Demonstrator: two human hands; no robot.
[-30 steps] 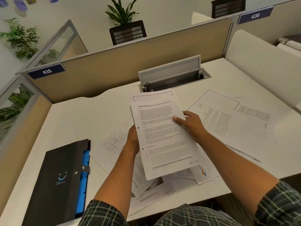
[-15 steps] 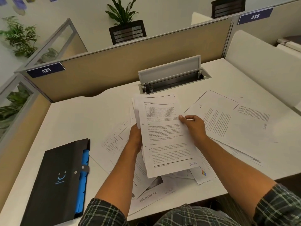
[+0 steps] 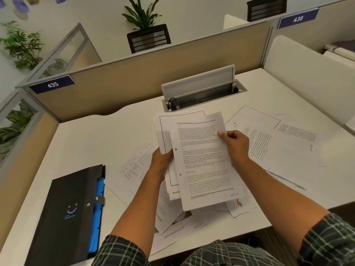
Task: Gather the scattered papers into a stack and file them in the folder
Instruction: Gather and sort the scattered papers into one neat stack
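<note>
Gathering stage, head view: sheaf of white printed sheets (image 3: 201,162) held above white desk top (image 3: 99,143), front page slewed clockwise against bordered pages behind, edges not yet flush.

Left hand (image 3: 161,162): under left edge of sheaf, fingers hidden behind paper, apparently curled round rear pages; forearm rising from lower centre, wrist roughly straight.

Right hand (image 3: 235,144): at right edge of front page, thumb flat on printed face, fingers wrapped behind; wrist bent slightly inward, forearm entering from lower right in plaid sleeve.

Advice for step in hand, offered as judgement:
- Loosen both grips a little, lower bottom edge to desk, tap to square; tap one long edge likewise.
- Keep punched holes along left margin aligned, useful if filing on a binding.
- Avoid tight pinching at corners; thin paper likely to crease or tear.
- Add further sheets at back or front consistently, never slid into middle of an uneven pile.

Still to collect: loose sheets beneath sheaf near front edge of desk (image 3: 172,225), a ruled form sheet just left of left wrist (image 3: 134,166), overlapping large pages spread to right (image 3: 284,143).

Destination: black expanding folder with blue tabbed dividers (image 3: 69,214), lying flat at lower left of desk, strap fastened across opening, well apart from both hands; unfastening likely needed before filing.

Background: open grey cable tray (image 3: 201,93) beyond sheaf, beige partition panel (image 3: 153,73) behind.
</note>
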